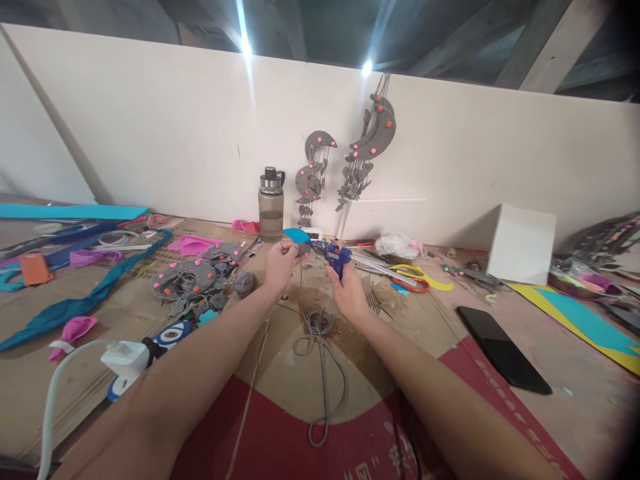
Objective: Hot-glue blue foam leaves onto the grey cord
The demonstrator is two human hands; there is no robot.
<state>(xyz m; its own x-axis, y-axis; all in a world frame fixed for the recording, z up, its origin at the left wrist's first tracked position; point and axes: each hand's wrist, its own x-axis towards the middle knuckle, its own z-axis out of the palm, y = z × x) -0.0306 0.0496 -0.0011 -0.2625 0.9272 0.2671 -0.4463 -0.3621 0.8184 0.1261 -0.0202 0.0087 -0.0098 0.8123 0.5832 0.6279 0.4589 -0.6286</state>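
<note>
My left hand (281, 268) pinches a bright blue felt piece (297, 235) with a curved edge; a bit of grey shows under the fingers. From there a thin grey cord (301, 290) hangs down and lies in loose loops (325, 373) on the cardboard. In my right hand (349, 293) is a dark blue hot glue gun (337, 257), fingers wrapped around its grip. Its nozzle points left, close to the felt piece; whether they touch I cannot tell. Left of my left hand lie a small ball of grey yarn (245, 284) and grey felt shapes with pink and orange dots (193, 279).
A water bottle (271, 210) stands behind my left hand. Scissors with yellow and orange handles (413, 277) lie to the right, beyond them a black phone (503, 350). A power strip with a white plug (125, 357) sits at left. Grey moon hangings (375, 130) hang on the white board.
</note>
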